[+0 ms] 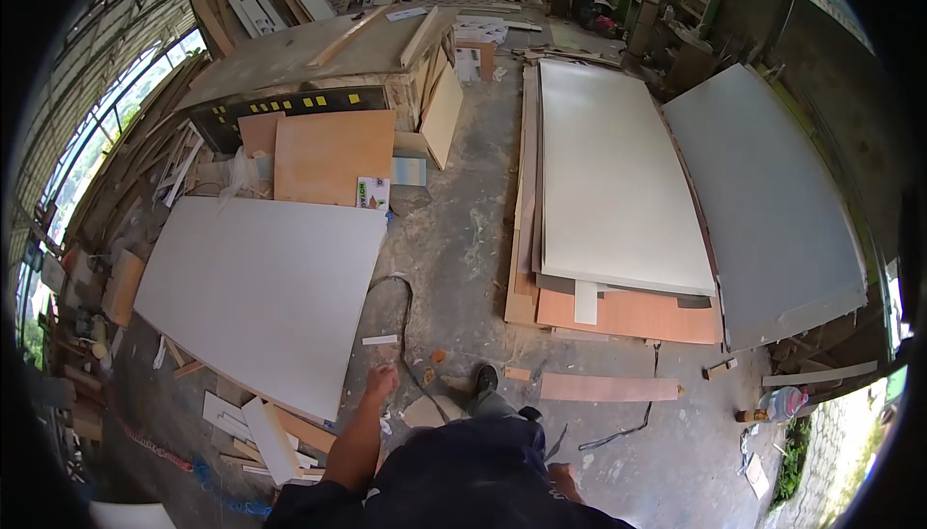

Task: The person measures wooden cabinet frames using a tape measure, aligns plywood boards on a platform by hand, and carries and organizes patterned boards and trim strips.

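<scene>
My left hand (381, 381) hangs low over the floor, beside the lower right edge of a large white board (270, 288). Its fingers look curled, and whatever might be in them is too small to tell. A short white strip (380, 340) lies on the floor just beyond it. At the bottom, right of my dark shirt, my right hand (562, 476) shows only in part, its fingers unclear. It is nearest to a thin dark strip on the floor. My shoe (486, 377) stands between the board and a pinkish plank (609, 387).
Stacked white sheets (618, 172) lie at right, a grey panel (763, 201) beside them. A wooden workbench (319, 56) stands back left with a brown board (333, 157) against it. A black cable (407, 317) crosses the floor. Offcuts (275, 437) lie lower left, a plastic bottle (784, 402) lower right.
</scene>
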Demonstrator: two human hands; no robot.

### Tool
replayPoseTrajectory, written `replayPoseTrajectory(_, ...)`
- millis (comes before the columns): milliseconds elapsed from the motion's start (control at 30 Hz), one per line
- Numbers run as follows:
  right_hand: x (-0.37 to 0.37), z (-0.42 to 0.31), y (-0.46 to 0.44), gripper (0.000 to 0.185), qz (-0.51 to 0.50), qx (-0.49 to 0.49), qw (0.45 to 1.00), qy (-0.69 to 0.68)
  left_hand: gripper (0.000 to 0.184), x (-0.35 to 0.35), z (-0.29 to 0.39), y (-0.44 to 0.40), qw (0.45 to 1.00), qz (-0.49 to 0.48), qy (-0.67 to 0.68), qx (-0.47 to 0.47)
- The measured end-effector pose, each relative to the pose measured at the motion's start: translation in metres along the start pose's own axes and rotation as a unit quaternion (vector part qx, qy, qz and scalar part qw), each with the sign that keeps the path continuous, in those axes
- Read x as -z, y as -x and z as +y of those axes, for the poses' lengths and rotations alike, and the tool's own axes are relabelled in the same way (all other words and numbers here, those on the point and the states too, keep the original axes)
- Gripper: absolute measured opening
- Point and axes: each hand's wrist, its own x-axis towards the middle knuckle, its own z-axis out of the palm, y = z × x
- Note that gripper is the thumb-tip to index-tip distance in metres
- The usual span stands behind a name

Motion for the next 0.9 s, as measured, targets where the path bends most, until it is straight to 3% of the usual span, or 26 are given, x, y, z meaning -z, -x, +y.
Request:
replayPoseTrajectory(33, -0.005, -0.031, -0.037, 0.018, -0.016, 0.050, 0.996, 0.072, 0.016, -0.005, 0.005, 0.005, 0.985, 0.089, 0.032, 0.146)
replayPoseTrajectory(100, 0.019, -0.165, -0.037, 0.019, 0.054, 0.018, 0.997, -0.047, 0.016, 0.001, -0.012, -0.004, 0.938, 0.061, 0.126, 0.316)
replayPoseTrajectory(133, 0.031, -0.227, -0.074, 0.020, 0.009, 0.236, 0.928, 0.287, 0.019, 0.009, -0.017, -0.011, 0.936, 0.050, 0.117, 0.327)
replayPoseTrajectory(167, 0.024, -0.294, -0.088, 0.017, 0.035, 0.146, 0.986, -0.067, 0.024, 0.019, -0.040, -0.016, 0.946, 0.059, 0.117, 0.298)
replayPoseTrajectory(200, 0.025, -0.359, -0.104, 0.016, 0.047, 0.210, 0.976, -0.029, 0.027, 0.037, -0.086, -0.030, 0.935, 0.050, 0.167, 0.310)
replayPoseTrajectory(233, 0.026, -0.419, -0.127, 0.017, 0.079, 0.249, 0.965, 0.032, 0.026, 0.041, -0.080, -0.025, 0.934, 0.064, 0.134, 0.324)
replayPoseTrajectory(300, 0.030, -0.536, -0.148, 0.021, 0.074, 0.313, 0.946, -0.024, 0.024, 0.037, -0.048, -0.032, 0.940, 0.053, 0.039, 0.333)
replayPoseTrajectory(467, 0.014, -0.742, -0.217, 0.021, 0.078, 0.336, 0.938, -0.032, 0.021, 0.047, 0.017, -0.146, 0.954, -0.071, -0.206, 0.205)
replayPoseTrajectory(567, -0.021, -0.811, -0.260, 0.018, 0.048, 0.257, 0.961, -0.091, 0.020, 0.063, 0.063, -0.261, 0.937, -0.108, -0.315, 0.104)
replayPoseTrajectory(667, -0.044, -0.826, -0.292, 0.018, 0.020, 0.109, 0.990, -0.083, 0.020, 0.075, 0.121, -0.437, 0.852, -0.103, -0.510, -0.064)
replayPoseTrajectory(733, -0.024, -0.869, -0.306, 0.017, 0.030, 0.034, 0.997, -0.066, 0.015, 0.043, 0.192, -0.590, 0.757, -0.050, -0.647, -0.085)
replayPoseTrajectory(767, -0.023, -0.870, -0.327, 0.016, 0.042, 0.017, 0.997, -0.065, 0.015, 0.028, 0.272, -0.648, 0.924, 0.026, -0.380, 0.046)
replayPoseTrajectory(800, -0.023, -0.856, -0.371, 0.020, 0.040, -0.013, 0.993, -0.106, 0.017, 0.013, 0.350, -0.694, 0.977, 0.101, -0.064, 0.174)
replayPoseTrajectory(833, -0.018, -0.869, -0.381, 0.024, 0.047, -0.028, 0.987, -0.150, 0.020, 0.015, 0.367, -0.771, 0.991, 0.049, -0.027, 0.119)
replayPoseTrajectory(867, -0.014, -0.886, -0.387, 0.027, 0.055, -0.042, 0.979, -0.193, 0.019, 0.000, 0.439, -0.818, 0.992, 0.067, -0.061, 0.087)
replayPoseTrajectory(900, -0.013, -0.902, -0.397, 0.027, 0.057, -0.048, 0.977, -0.199, 0.016, -0.010, 0.480, -0.876, 0.998, 0.058, -0.013, 0.033)
